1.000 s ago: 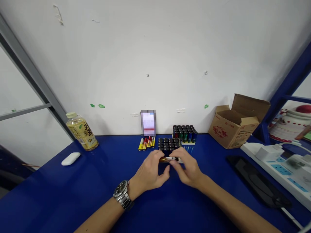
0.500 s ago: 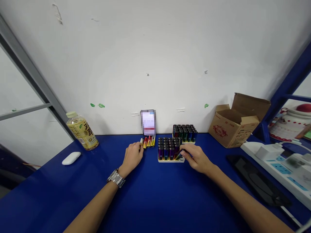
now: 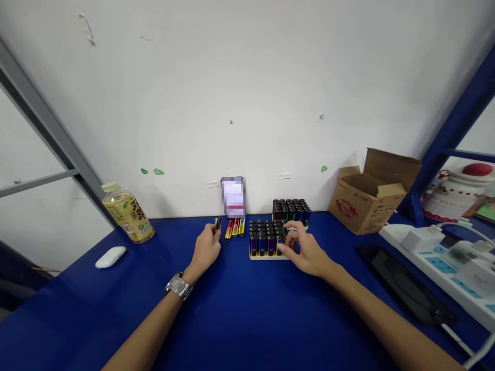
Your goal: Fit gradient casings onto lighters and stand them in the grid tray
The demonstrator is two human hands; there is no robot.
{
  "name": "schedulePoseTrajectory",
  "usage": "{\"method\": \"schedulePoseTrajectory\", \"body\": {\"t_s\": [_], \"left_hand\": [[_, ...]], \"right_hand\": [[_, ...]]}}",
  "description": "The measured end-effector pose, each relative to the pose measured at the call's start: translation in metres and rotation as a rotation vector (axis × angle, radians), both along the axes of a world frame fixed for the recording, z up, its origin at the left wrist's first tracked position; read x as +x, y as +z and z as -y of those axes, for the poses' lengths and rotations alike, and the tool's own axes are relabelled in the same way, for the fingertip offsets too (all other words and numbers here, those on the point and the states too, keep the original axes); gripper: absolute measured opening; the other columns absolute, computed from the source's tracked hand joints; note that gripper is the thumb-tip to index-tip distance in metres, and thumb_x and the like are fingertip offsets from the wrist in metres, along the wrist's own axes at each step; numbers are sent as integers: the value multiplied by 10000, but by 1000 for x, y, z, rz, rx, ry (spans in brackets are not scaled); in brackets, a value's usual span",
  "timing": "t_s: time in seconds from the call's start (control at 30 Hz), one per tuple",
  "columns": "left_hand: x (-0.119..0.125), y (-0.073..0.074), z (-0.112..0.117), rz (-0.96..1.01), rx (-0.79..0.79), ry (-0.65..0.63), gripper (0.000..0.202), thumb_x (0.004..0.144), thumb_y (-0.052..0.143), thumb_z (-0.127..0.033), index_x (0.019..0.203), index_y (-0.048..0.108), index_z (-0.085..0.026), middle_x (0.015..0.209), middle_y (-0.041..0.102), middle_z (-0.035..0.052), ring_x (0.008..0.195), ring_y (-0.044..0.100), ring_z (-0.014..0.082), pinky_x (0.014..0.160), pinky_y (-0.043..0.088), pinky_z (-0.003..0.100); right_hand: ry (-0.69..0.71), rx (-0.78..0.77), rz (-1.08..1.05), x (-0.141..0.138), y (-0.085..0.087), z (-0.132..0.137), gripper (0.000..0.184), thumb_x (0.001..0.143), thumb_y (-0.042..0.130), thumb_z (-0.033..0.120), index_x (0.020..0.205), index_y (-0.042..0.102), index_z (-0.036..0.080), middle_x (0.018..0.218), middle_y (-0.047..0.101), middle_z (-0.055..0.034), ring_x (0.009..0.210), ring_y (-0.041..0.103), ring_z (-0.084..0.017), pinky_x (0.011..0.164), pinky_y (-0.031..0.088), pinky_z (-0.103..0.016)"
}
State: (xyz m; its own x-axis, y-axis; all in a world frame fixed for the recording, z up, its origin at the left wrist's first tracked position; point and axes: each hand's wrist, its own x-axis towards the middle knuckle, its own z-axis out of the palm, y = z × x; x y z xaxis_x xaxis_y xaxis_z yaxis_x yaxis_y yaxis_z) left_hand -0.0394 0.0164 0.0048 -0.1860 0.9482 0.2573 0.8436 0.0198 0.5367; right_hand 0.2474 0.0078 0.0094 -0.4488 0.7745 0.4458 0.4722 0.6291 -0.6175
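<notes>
A pale tray (image 3: 266, 258) holds rows of upright AA-size batteries with dark tops and purple-blue sides. At its front right corner my right hand (image 3: 307, 253) has its thumb on an upright battery (image 3: 279, 248); its curled fingers lie along the tray's right side and partly hide the end. My left hand (image 3: 207, 247) pinches a dark battery (image 3: 218, 224) above the table, left of the tray. Just right of that hand, several red and yellow batteries (image 3: 235, 227) lie on their sides.
Behind the tray stands a second battery block (image 3: 292, 210). A phone (image 3: 233, 197) leans on the wall. An open cardboard box (image 3: 358, 206), a dark phone (image 3: 404, 283) and a power strip (image 3: 444, 268) are right; a drink bottle (image 3: 129, 214) and white earbud case (image 3: 110, 257) are left.
The battery at my right hand has gone from tilted to upright in the tray's front row. My left hand has lifted a battery and drawn slightly left from the lying ones.
</notes>
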Motion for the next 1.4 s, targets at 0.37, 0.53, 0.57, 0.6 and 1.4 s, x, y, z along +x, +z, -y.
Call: {"method": "schedulePoseTrajectory", "body": {"t_s": [0.37, 0.53, 0.57, 0.6, 1.4], "left_hand": [[31, 2, 18, 649, 173, -305, 239, 842, 437, -393, 691, 410, -209, 569, 399, -62, 514, 391, 103, 514, 351, 240], [40, 3, 26, 517, 67, -235, 354, 812, 412, -449, 558, 332, -215, 510, 330, -63, 465, 304, 88, 464, 246, 243], [41, 4, 27, 485, 61, -220, 347, 803, 408, -428, 542, 318, -217, 503, 327, -60, 469, 305, 91, 469, 238, 246], [42, 4, 28, 465, 59, -212, 339, 795, 404, -409, 532, 310, -217, 498, 328, -58, 476, 307, 93, 475, 234, 249], [55, 16, 44, 167, 171, -246, 317, 863, 389, -441, 635, 367, -222, 508, 370, -66, 467, 369, 106, 488, 280, 247]], "right_hand": [[16, -138, -46, 6, -8, -8, 285, 926, 425, 372, 1131, 334, 196, 657, 544, 37, 551, 525, -149, 558, 388, -276], [26, -157, -29, 5, -8, -8, 290, 929, 432, 381, 1141, 362, 196, 667, 567, 28, 550, 530, -146, 548, 388, -272], [26, -158, -25, 5, -8, -8, 291, 930, 431, 381, 1145, 364, 197, 668, 566, 29, 548, 529, -145, 547, 387, -272], [26, -156, -22, 5, -8, -8, 292, 931, 431, 380, 1148, 364, 197, 668, 564, 29, 545, 527, -144, 547, 386, -273], [-151, 170, 17, 0, -7, -2, 313, 859, 507, 353, 1104, 422, 177, 687, 513, 12, 599, 499, -161, 599, 406, -302]]}}
